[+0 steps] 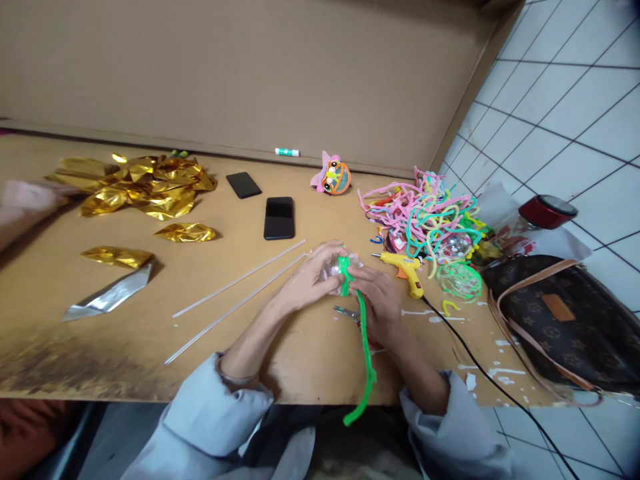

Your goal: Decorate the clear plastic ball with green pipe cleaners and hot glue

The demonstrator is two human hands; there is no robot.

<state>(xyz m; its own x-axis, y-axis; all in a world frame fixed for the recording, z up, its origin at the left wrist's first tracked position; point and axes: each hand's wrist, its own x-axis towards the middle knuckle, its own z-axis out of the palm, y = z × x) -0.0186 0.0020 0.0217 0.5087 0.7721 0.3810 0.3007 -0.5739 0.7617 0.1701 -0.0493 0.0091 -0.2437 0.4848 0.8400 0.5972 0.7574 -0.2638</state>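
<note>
My left hand (320, 275) is wrapped round the left side of a clear plastic ball (332, 265) above the table. A bright green fuzzy strip (367, 340) runs over the front of the ball, and its loose end hangs down past the table's front edge. My right hand (377, 297) has its fingers closed on the strip against the ball's right side. Scissors (346, 312) lie on the table just below my hands, partly hidden by the strip and my right hand. A yellow glue gun (406, 268) rests to the right of my right hand.
Pink, teal and yellow fuzzy strips (400, 210) are heaped at the right, beside a brown bag (565, 320). Behind lie two phones (279, 218) and a decorated ball (336, 177). Two clear sticks (240, 303) and gold foil (150, 187) are leftward, near another person's hand (35, 200).
</note>
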